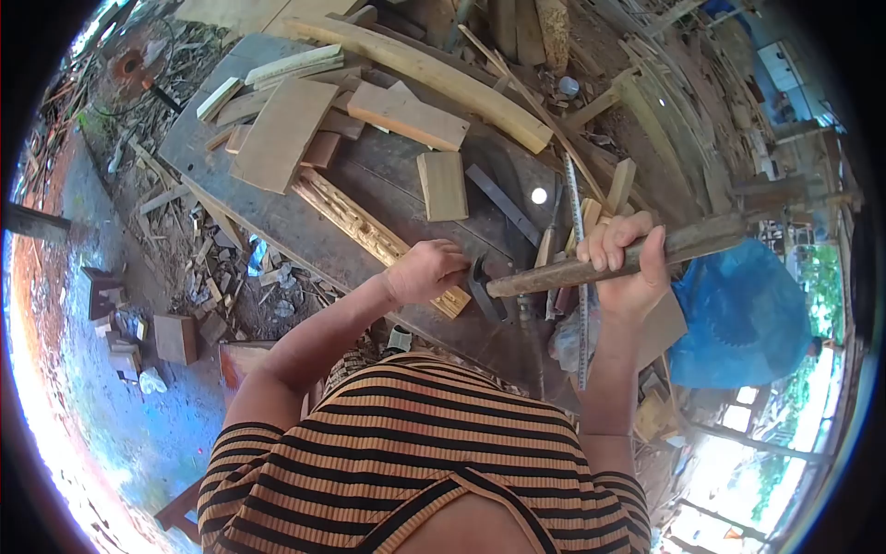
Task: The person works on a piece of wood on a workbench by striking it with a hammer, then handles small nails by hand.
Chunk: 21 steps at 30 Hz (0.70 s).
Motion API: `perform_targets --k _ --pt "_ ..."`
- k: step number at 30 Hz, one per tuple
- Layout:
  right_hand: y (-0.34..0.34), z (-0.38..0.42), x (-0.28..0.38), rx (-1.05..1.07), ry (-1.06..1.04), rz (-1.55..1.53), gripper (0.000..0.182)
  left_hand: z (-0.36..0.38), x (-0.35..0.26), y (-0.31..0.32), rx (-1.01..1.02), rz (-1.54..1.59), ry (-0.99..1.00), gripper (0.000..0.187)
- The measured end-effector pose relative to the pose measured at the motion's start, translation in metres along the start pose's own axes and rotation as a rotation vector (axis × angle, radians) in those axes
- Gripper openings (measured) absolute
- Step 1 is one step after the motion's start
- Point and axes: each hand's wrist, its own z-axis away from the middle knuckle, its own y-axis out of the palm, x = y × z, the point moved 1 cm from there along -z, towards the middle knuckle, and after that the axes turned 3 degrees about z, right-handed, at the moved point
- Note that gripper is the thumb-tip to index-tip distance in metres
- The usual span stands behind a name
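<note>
My right hand [628, 263] is wrapped round the wooden handle of a hammer [544, 277]. The dark metal head hangs at the left end of the handle, close beside my left hand [426, 271]. That hand is closed, with its fingers curled, over the near end of a carved wooden strip [355, 214]. Whatever its fingers may pinch is hidden. The strip lies slantwise on the dark workbench [369, 162], and its light end shows just past my knuckles.
A wood block [442, 186] and a flat metal bar [503, 205] lie beyond my hands. Boards [284, 134] and a long curved beam [443, 78] cover the far side. A tape measure strip [582, 323] runs under my right arm. A blue plastic bag [738, 314] bulges at right.
</note>
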Motion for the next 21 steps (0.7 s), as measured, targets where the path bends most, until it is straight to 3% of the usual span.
perform_targets --k 4,6,9,11,15,17,18,20,21 --pt "-0.006 0.001 -0.003 0.141 0.054 0.015 0.039 -0.011 -0.012 -0.011 -0.062 -0.054 0.153 0.010" --pt "-0.003 0.004 -0.012 0.097 0.071 0.021 0.033 -0.018 -0.017 -0.017 -0.051 -0.073 0.174 0.009" --pt "-0.002 0.009 -0.022 -0.007 0.085 -0.001 0.023 -0.033 -0.004 -0.021 0.067 -0.186 0.105 0.008" --pt "-0.001 0.010 -0.020 -0.134 0.064 0.110 0.020 -0.037 0.022 -0.006 0.344 -0.523 -0.036 0.013" --pt "0.004 0.013 -0.014 -0.121 0.101 0.206 0.031 -0.041 0.049 0.021 0.479 -0.592 -0.134 0.021" --pt "0.010 0.015 -0.013 -0.106 0.048 0.115 0.020 -0.033 0.059 0.025 0.103 -0.602 -0.143 0.028" --pt "0.011 0.016 -0.013 -0.104 0.058 0.109 0.020 -0.028 0.055 0.017 0.106 -0.599 -0.155 0.028" --pt "0.013 0.019 -0.013 -0.147 0.036 0.084 0.021 -0.010 0.046 -0.021 -0.286 -0.412 -0.222 0.036" --pt "0.015 0.018 -0.014 -0.147 0.043 0.077 0.021 0.007 0.054 -0.030 -0.468 -0.411 -0.245 0.030"
